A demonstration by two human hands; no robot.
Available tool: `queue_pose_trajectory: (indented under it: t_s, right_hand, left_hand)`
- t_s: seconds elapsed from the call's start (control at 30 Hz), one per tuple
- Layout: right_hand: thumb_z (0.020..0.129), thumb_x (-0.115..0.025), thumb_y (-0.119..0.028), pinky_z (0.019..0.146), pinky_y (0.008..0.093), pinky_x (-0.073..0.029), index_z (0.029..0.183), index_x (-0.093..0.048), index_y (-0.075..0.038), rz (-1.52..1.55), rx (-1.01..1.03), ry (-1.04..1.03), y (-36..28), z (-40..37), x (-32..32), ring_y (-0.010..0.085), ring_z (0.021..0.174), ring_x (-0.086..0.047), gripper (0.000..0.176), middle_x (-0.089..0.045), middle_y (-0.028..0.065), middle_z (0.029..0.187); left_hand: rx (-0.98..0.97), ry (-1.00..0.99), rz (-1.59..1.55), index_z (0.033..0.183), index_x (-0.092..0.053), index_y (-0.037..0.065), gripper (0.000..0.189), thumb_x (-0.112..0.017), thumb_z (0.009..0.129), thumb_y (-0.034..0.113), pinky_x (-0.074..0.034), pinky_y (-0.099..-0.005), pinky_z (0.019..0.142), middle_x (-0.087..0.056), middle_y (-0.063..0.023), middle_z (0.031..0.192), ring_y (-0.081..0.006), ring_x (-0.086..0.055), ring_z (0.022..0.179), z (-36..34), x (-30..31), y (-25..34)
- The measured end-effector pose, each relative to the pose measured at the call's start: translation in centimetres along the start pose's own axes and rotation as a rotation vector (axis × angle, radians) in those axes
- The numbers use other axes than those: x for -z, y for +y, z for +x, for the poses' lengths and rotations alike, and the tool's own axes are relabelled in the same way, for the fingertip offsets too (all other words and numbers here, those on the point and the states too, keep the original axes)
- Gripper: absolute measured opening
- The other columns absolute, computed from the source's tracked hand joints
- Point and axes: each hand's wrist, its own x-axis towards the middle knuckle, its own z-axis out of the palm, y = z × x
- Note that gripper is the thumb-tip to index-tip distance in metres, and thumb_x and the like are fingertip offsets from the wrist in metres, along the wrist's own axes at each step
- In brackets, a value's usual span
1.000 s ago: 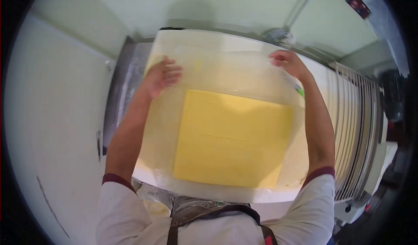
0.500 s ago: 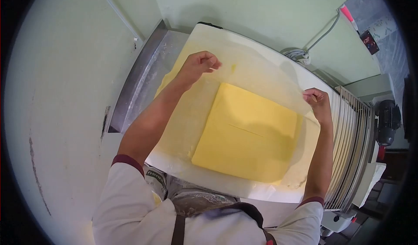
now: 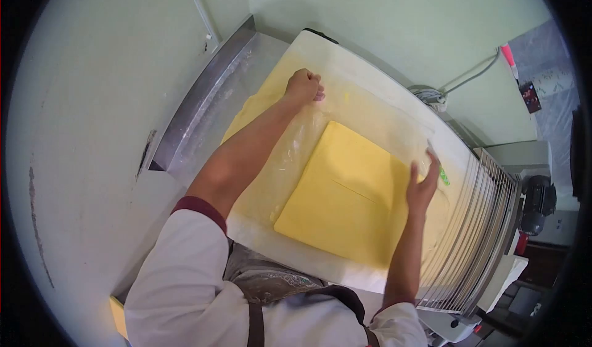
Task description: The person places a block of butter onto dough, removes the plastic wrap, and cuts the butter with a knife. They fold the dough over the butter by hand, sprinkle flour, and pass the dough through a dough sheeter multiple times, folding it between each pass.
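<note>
- Fingers of my left hand [image 3: 304, 87] are curling inward; whether they're pinching plastic film [image 3: 298, 145], I cannot tell.
- My right hand [image 3: 422, 190] is spreading near the yellow slab [image 3: 336, 193], lying on the worktable [image 3: 328, 52].
- It's probably handling soft and heavy, needing palms under opposite edges.
- Unlike earlier, right fingertips are parting, nearer the slab.

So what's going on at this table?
A person is leaning over a flat yellow slab on a white table, with glinting clear film on its left. The left grip is curled beyond the slab's far left corner; whether it pinches the film isn't clear. The right grip, open, is at the slab's right edge, near a green item.
</note>
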Motion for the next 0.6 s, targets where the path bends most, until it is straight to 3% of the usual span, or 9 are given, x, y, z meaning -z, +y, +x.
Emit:
queue_pose_trajectory:
  t_s: [0.1, 0.17, 0.33, 0.47, 0.53, 0.6]
  right_hand:
    - [0.089, -0.061, -0.012, 0.111, 0.0453, -0.027, 0.136, -0.042, 0.001, 0.041, -0.044, -0.223, -3.5, -5.4, -0.1, 0.0357, 0.133, -0.036, 0.052, -0.045, 0.0205, 0.138]
    - [0.089, -0.061, -0.016, 0.113, 0.0503, -0.021, 0.140, -0.036, 0.001, 0.029, -0.033, -0.340, -5.3, -7.7, -0.8, 0.0392, 0.139, -0.025, 0.060, -0.034, 0.0220, 0.146]
    - [0.091, -0.058, -0.032, 0.115, 0.0552, -0.006, 0.147, -0.020, 0.000, -0.127, -0.033, -0.475, -9.4, -9.2, -3.3, 0.0388, 0.145, -0.009, 0.075, -0.015, 0.0225, 0.155]
    - [0.095, -0.049, -0.040, 0.115, 0.0546, -0.003, 0.150, -0.012, -0.001, -0.158, -0.070, -0.457, -9.4, -9.6, -4.4, 0.0359, 0.146, -0.006, 0.077, -0.012, 0.0208, 0.157]
    - [0.093, -0.051, -0.037, 0.116, 0.0523, -0.005, 0.149, -0.015, 0.002, 0.037, -0.154, -0.430, -8.7, -9.5, -4.0, 0.0349, 0.146, -0.010, 0.077, -0.014, 0.0220, 0.156]
    - [0.092, -0.052, -0.035, 0.116, 0.0510, -0.006, 0.148, -0.016, 0.003, 0.251, -0.257, -0.410, -8.5, -9.3, -3.3, 0.0344, 0.145, -0.012, 0.076, -0.015, 0.0224, 0.155]
  left_hand:
    - [0.031, -0.094, -0.224, 0.075, -0.056, 0.001, 0.030, -0.059, 0.093, 0.025, -0.053, -0.0314, 0.060, -0.064, -0.0087, 0.070, -0.0176, -0.067, 0.068, -5.6, 2.5, 1.6]
    - [0.111, -0.324, 0.234, 0.074, -0.059, 0.003, 0.035, -0.059, 0.093, 0.031, -0.052, -0.0339, 0.061, -0.064, -0.0089, 0.068, -0.0184, -0.067, 0.067, -8.9, 5.6, -0.9]
    - [-0.344, -0.251, 1.086, 0.076, -0.061, 0.001, 0.041, -0.052, 0.096, 0.036, -0.044, -0.0311, 0.054, -0.061, -0.0066, 0.064, -0.0147, -0.054, 0.054, -16.3, 6.1, -4.5]
    - [-0.332, -0.344, 0.444, 0.074, -0.061, 0.002, 0.041, -0.046, 0.100, 0.031, -0.043, -0.0316, 0.055, -0.059, -0.0002, 0.065, -0.0111, -0.051, 0.058, -17.5, 4.6, -4.9]
    - [-0.264, -0.431, -0.053, 0.076, -0.060, 0.003, 0.040, -0.044, 0.101, 0.029, -0.042, -0.0310, 0.055, -0.058, 0.0032, 0.068, -0.0084, -0.049, 0.061, -19.4, 2.5, -3.1]
    - [-0.246, -0.642, -0.330, 0.078, -0.058, 0.004, 0.036, -0.043, 0.102, 0.027, -0.039, -0.0286, 0.055, -0.052, 0.0073, 0.070, -0.0049, -0.046, 0.065, -21.9, -0.4, 1.0]
